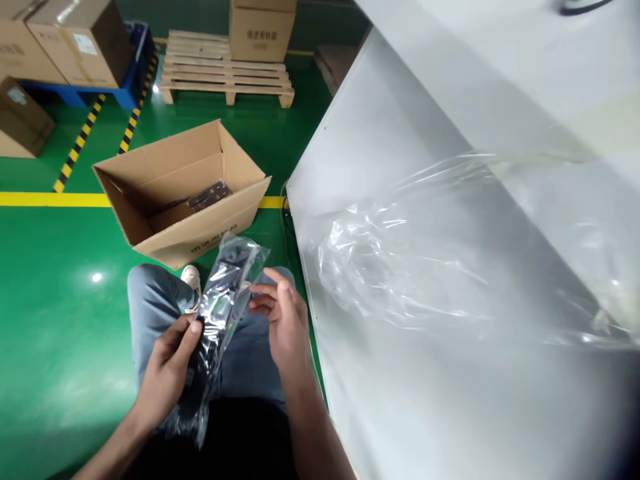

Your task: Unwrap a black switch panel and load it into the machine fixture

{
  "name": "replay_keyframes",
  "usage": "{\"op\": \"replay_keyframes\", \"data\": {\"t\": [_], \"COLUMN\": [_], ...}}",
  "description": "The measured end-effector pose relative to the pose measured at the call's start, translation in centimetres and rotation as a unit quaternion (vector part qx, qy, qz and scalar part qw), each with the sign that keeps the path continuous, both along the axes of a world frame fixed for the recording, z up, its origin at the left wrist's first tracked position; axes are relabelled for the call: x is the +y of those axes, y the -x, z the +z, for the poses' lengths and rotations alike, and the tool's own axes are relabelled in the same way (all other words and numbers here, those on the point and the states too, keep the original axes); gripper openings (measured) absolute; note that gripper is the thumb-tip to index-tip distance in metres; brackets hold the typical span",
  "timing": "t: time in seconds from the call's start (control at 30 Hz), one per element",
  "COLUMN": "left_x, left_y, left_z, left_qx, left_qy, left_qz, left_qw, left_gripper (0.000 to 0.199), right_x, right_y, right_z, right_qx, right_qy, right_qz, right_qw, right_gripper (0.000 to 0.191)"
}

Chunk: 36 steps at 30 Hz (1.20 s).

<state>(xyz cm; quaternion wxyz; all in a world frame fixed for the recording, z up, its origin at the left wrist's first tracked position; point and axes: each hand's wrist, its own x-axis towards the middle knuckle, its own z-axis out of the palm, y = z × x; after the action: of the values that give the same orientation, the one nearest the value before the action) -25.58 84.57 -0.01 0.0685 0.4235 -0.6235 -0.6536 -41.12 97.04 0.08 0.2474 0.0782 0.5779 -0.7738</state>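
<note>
A long dark part sealed in a clear plastic bag (pixel 220 303) lies slanting over my lap. My left hand (pixel 173 357) grips its left side, with the thumb on top and the other fingers tucked underneath. On the bag's right side is my right hand (pixel 287 317), its fingers loosely bent and spread from the thumb. Those fingertips are at the plastic edge; whether they touch it is hard to see. What exactly the dark part is, the shiny plastic hides.
Ahead on the green floor stands an open cardboard box (pixel 200 237) with dark packed pieces (pixel 210 195) inside. To the right is a white table (pixel 400 393) bearing a loose clear plastic bag (pixel 390 267). A wooden pallet (pixel 200 60) and cartons (pixel 80 47) stand farther back.
</note>
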Motion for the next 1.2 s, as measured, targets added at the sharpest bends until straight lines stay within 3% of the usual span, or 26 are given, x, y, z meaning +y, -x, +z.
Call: {"op": "replay_keyframes", "data": {"t": [0.07,0.23,0.4,0.57,0.63,0.73,0.8,0.87,0.9,1.0,1.1,1.2], "left_x": [-0.3,-0.1,0.3,-0.3,-1.1,-2.5,-2.9,-2.9,-2.7,-2.2,-2.1,-2.6], "left_y": [0.5,1.3,1.4,1.5,1.5,1.5,1.7,1.9,2.1,2.1,1.9,1.8], "left_z": [0.4,0.9,0.5,0.6,0.9,1.4,1.7,1.9,1.8,1.5,0.8,0.4], "left_qx": [0.017,0.037,0.043,0.034,0.029,0.028,0.033,0.037,0.039,0.040,0.017,-0.011], "left_qy": [0.059,0.136,0.128,0.120,0.112,0.137,0.163,0.164,0.152,0.095,0.034,0.001], "left_qz": [0.001,0.016,0.029,0.032,0.071,0.157,0.171,0.148,0.131,0.082,0.048,0.003], "left_qw": [0.998,0.990,0.990,0.992,0.991,0.978,0.971,0.975,0.979,0.991,0.998,1.000], "left_gripper": [0.053,0.048,0.046,0.050,0.054,0.059,0.060,0.060,0.060,0.058,0.056,0.055], "right_x": [-0.1,-1.0,-1.0,-0.3,0.3,1.2,1.5,1.4,1.2,0.4,0.1,0.4], "right_y": [-1.4,-4.8,-5.4,-4.1,-3.1,-1.9,-1.8,-2.4,-2.7,-3.5,-3.2,-2.6], "right_z": [0.1,-0.1,-0.4,-1.3,-2.0,-2.6,-2.3,-1.4,-1.0,0.0,-0.1,-0.4], "right_qx": [0.035,0.072,0.045,0.038,0.017,0.026,0.096,0.228,0.307,0.517,0.629,0.683], "right_qy": [-0.037,-0.081,-0.049,-0.047,-0.042,-0.062,-0.087,-0.107,-0.117,-0.166,-0.197,-0.205], "right_qz": [0.052,0.146,0.127,0.147,0.116,0.016,0.020,0.093,0.135,0.219,0.218,0.229], "right_qw": [0.997,0.983,0.990,0.987,0.992,0.998,0.991,0.963,0.935,0.811,0.720,0.663], "right_gripper": [0.058,0.029,0.031,0.029,0.027,0.028,0.026,0.026,0.028,0.031,0.021,0.014]}}
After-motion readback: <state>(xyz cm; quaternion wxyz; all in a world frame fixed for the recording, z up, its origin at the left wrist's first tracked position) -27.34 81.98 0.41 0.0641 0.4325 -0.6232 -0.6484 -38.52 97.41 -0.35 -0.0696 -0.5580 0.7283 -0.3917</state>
